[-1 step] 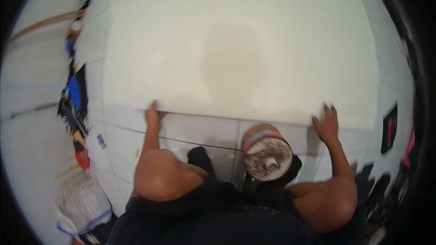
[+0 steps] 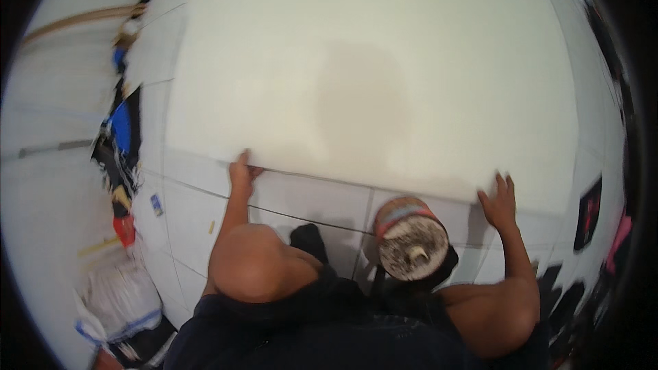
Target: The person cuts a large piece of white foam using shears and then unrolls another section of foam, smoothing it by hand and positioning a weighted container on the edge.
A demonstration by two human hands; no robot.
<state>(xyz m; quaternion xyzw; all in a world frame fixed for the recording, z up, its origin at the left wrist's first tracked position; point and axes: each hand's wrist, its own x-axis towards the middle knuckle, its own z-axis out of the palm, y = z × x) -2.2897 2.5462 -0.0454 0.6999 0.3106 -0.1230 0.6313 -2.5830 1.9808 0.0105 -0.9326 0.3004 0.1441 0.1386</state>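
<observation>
A large cream-white sheet [image 2: 274, 82] lies flat over the floor in front of me, its near edge running across the view between my hands. At that edge on the left, my left hand [image 2: 241, 173] is closed, one digit over the top of the sheet and the others curled at its border. On the right, my right hand [image 2: 500, 203] rests on the near edge with fingers spread. Between my legs, nearer the right hand, stands a worn round container [image 2: 413, 247] with reddish sides, a mottled whitish-brown top and a small pale knob.
Pale floor tiles [image 2: 322, 195] show below the sheet, with a dark cord-like line across them. A white sack [image 2: 120, 298] sits at lower left, below blue and black fabric scraps [image 2: 123, 127]. A black flat piece with red marks [image 2: 587, 212] lies right.
The whole view has shifted and tilted slightly. Both hands keep about the same places on the sheet's near edge.
</observation>
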